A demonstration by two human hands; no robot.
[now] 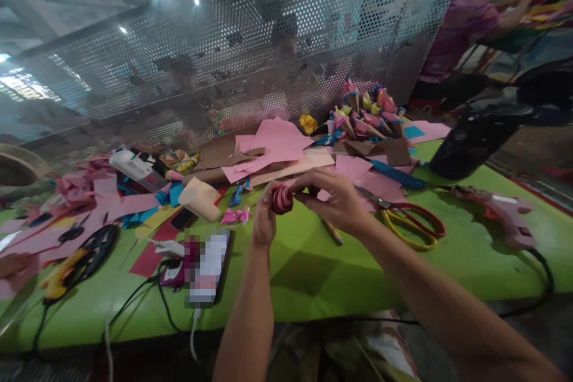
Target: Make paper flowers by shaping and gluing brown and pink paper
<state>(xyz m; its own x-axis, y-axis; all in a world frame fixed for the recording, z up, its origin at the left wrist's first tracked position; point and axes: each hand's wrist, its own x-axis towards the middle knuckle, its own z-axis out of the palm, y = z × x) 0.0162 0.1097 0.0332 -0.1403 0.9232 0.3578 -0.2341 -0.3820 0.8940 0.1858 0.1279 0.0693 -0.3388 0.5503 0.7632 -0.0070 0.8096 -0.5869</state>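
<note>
Held in our fingers (pixel 319 179): one red rosette (pixel 282 199). Right of them, we list one pair of scissors (pixel 414 225), one pink glue gun (pixel 504 213), one dark tumbler (pixel 477 140), one thin stick (pixel 334 234); left, one lit phone (pixel 215 262).

Across a bright green table (pixel 304 298) I see a left hand (pixel 264 222) holding a dark pink swirled rosette (pixel 282 199), the right hand (pixel 335 200) bent with its fingertips at the rosette's edge. Pink paper (pixel 280 143) lies beyond; scissors (pixel 383 203) with red and yellow handles, a pink glue gun (pixel 508 215) and a dark tumbler (pixel 478 140) sit to the right, a phone (pixel 213 262) to the left
</note>
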